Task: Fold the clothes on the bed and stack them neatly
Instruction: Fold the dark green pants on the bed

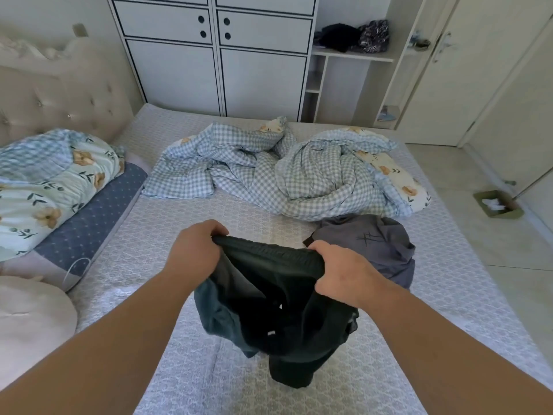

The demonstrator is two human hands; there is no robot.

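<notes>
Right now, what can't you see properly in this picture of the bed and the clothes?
All in the head view:
- Black garment: hangs bunched from the left hand and right hand; its full shape stays hidden in folds.
- Grey garment: crumpled, its near edge behind the right hand.
- Dark clothes on the shelf: too small to identify.
- Bed: far part covered by the checked quilt.

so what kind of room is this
Most likely a home bedroom: a bed with a tufted headboard, a rumpled checked duvet, and a white wardrobe behind it.
</notes>
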